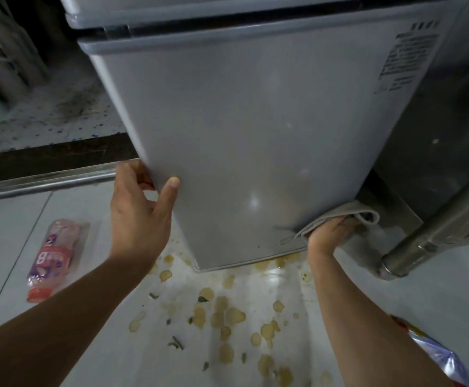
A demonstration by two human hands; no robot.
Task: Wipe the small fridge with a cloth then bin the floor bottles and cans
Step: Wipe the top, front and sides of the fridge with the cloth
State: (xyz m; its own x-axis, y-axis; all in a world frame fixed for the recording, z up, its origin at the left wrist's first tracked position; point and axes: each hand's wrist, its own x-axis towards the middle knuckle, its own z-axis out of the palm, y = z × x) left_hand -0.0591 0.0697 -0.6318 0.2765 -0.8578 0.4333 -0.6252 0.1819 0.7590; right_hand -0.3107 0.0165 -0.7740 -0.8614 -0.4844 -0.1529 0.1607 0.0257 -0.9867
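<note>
A pink-labelled clear plastic bottle [51, 258] lies on the pale tiled floor [4, 227]. The left hand [138, 210] grips the left door edge of the grey metal small fridge [241, 129]. The right hand [329, 233] clutches a grey folded cloth [336, 217] against the lower right corner.

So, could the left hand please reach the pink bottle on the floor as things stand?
Probably yes: the bottle lies on open floor just beside the left hand, nothing between them, but that hand grips the fridge door edge and must let go first.
</note>
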